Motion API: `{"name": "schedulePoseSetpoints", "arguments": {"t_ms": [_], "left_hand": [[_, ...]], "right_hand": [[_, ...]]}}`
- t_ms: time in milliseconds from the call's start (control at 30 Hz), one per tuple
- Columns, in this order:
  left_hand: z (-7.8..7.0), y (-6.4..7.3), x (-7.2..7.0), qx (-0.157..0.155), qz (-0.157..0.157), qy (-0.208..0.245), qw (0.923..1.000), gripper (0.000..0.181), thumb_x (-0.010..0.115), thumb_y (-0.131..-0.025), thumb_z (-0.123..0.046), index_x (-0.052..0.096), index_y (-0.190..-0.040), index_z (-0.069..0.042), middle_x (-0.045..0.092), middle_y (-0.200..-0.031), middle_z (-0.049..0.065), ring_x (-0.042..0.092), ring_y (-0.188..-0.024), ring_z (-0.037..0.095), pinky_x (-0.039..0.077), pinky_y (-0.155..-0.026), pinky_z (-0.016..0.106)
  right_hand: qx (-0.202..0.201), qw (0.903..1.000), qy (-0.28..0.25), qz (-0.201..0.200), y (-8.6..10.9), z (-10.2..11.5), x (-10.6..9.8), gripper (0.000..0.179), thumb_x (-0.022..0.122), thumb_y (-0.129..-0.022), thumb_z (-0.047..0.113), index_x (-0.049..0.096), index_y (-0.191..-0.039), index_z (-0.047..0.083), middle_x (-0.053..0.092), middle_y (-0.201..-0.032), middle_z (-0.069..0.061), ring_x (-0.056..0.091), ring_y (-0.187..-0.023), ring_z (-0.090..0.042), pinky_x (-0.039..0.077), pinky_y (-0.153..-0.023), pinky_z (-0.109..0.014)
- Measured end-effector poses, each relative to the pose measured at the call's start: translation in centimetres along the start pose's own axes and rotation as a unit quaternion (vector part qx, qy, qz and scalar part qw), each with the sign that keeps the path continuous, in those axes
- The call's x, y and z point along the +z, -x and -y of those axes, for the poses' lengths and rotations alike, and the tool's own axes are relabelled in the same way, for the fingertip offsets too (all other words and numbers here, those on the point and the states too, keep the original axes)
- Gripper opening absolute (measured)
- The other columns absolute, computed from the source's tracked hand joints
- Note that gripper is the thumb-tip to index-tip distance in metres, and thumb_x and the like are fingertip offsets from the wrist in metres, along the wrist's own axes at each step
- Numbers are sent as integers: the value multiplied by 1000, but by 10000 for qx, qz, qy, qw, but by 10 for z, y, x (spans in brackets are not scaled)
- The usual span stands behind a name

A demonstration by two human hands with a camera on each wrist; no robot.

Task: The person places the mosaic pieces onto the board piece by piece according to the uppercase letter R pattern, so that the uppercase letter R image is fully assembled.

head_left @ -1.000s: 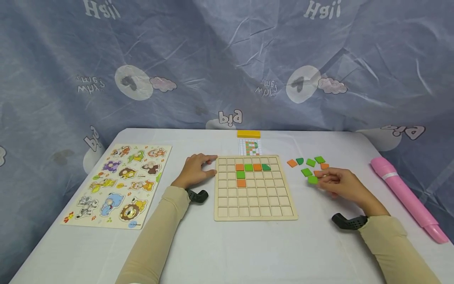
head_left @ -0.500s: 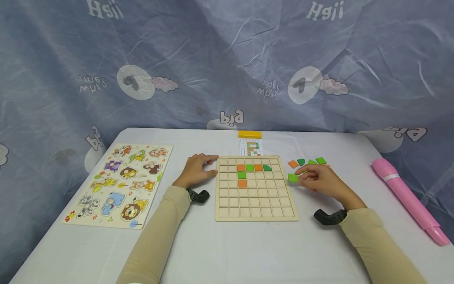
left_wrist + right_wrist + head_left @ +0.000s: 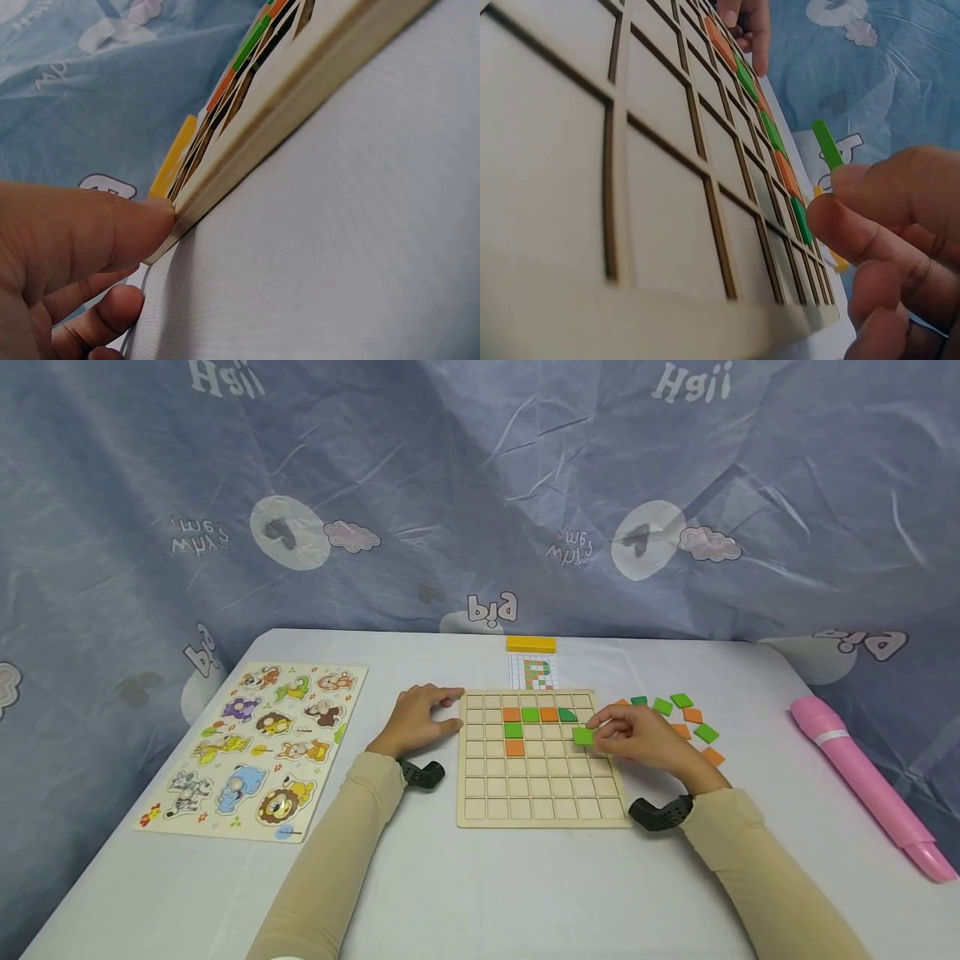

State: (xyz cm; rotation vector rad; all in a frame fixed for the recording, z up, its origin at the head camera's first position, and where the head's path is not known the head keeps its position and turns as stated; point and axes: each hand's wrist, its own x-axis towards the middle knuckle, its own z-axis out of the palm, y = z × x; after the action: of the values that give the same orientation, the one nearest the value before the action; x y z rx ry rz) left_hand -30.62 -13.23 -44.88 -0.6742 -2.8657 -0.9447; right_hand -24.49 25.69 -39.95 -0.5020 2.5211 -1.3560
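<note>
A wooden grid board lies mid-table. Its cells hold orange and light green square tiles in a row with a column dropping from the left end, plus a dark green rounded tile at the row's right end. My right hand pinches a light green square tile between thumb and index finger, over the board's right side below the rounded tile. In the right wrist view this green tile shows edge-on, above the grid. My left hand touches the board's left edge with thumb and index fingertips, near the far corner.
Several loose orange and green tiles lie right of the board. Behind it are a pattern card and a yellow block. An animal puzzle board lies left; a pink microphone-shaped object lies far right.
My right hand has carried the green square tile leftward from the loose pile to over the board's right side. The left hand stays at the board's left edge.
</note>
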Motion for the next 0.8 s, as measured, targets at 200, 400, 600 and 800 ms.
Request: {"name": "schedulePoseSetpoints", "arguments": {"t_ms": [200, 400, 600, 800], "left_hand": [[0, 0, 0, 19, 9, -34, 10000, 57, 75, -92, -30, 70, -145, -11, 66, -111, 5, 54, -103, 28, 39, -102, 52], [1, 0, 0, 42, -8, -67, 10000, 56, 76, -93, -30, 70, -145, -11, 67, -111, 5, 54, -102, 29, 39, -101, 52], [1, 0, 0, -4, 14, -87, 10000, 57, 76, -93, -30, 69, -147, -11, 67, -112, 5, 55, -103, 29, 39, -102, 51], [1, 0, 0, 8, -2, -70, 10000, 56, 77, -93, -30, 69, -146, -11, 67, -111, 5, 55, -104, 29, 39, -102, 52]], "right_hand": [[-258, 9995, 181, 92, -11, 4, 11, 28, 77, -96, 2, 71, -121, -8, 79, -95, -13, 51, -57, -10, 44, -55, -28], [-213, 9994, 145, 215, -19, 11, 23, 28, 78, -95, 3, 72, -120, -7, 78, -94, -12, 56, -59, -14, 49, -58, -29], [-345, 9983, 409, 238, -27, 15, 32, 24, 79, -95, 5, 74, -117, -4, 78, -91, -7, 60, -71, -16, 49, -70, -29], [-423, 9965, 632, 351, -34, 14, 39, 24, 81, -95, 8, 75, -116, -2, 77, -89, -1, 59, -72, -18, 49, -72, -33]]}}
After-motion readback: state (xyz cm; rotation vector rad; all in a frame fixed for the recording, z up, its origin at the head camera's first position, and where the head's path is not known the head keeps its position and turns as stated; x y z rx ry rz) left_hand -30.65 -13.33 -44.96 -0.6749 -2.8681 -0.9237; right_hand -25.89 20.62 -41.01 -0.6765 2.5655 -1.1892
